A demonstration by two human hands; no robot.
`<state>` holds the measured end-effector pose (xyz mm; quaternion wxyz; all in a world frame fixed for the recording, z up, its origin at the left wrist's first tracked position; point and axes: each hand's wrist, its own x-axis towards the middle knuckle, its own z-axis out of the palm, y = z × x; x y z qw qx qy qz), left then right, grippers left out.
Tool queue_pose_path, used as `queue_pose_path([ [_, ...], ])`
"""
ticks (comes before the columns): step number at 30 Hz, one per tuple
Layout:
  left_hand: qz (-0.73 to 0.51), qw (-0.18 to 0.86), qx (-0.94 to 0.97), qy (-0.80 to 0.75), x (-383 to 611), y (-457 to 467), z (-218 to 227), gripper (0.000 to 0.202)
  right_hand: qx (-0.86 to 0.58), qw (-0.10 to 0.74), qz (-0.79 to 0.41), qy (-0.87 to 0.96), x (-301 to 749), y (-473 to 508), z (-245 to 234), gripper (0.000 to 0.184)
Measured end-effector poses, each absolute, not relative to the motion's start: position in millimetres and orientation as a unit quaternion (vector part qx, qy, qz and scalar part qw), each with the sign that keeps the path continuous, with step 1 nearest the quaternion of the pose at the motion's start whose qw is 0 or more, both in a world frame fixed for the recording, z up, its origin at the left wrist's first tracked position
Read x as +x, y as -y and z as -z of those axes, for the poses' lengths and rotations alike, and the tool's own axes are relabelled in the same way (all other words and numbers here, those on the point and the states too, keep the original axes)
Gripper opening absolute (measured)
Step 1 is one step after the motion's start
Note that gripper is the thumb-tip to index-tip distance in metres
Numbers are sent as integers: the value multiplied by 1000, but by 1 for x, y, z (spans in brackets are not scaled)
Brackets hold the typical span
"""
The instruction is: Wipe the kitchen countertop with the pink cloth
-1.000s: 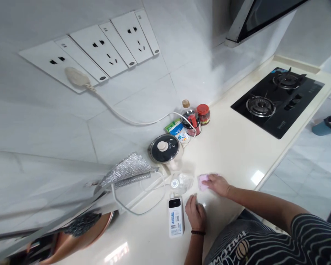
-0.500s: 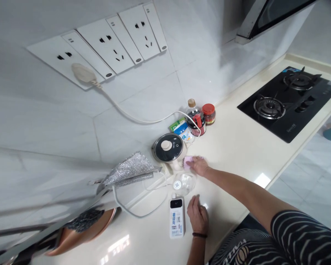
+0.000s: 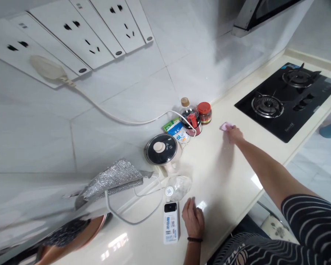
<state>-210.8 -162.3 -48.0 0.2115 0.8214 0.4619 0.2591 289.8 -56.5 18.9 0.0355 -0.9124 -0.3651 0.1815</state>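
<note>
My right hand is closed on a pink cloth, pressed to the countertop to the right of the jars, with the arm stretched out. My left hand, a dark band at its wrist, rests on the counter with fingers loosely bent and a little apart, nothing seen in it. Beside it lies a white power bank with a black display. A clear plastic bottle with a white cap lies on its side just above that hand. Farther up stands a small electric pot with a dark glass lid.
Against the wall are a blue-and-white packet, a dark jar and a red-lidded jar. A white cord runs from the wall sockets. The gas hob is at right, silvery bubble wrap at left.
My right hand has moved the pink cloth away from the pot, up and right across the counter toward the hob. My left hand stays in about the same place. The camera view has shifted.
</note>
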Motion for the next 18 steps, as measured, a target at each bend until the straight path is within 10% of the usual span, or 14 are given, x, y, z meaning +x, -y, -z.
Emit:
queue_pose_path([
  [18, -208, 219, 817, -491, -210, 153, 54, 57, -792, 76, -233, 558, 51, 113, -1, 38],
])
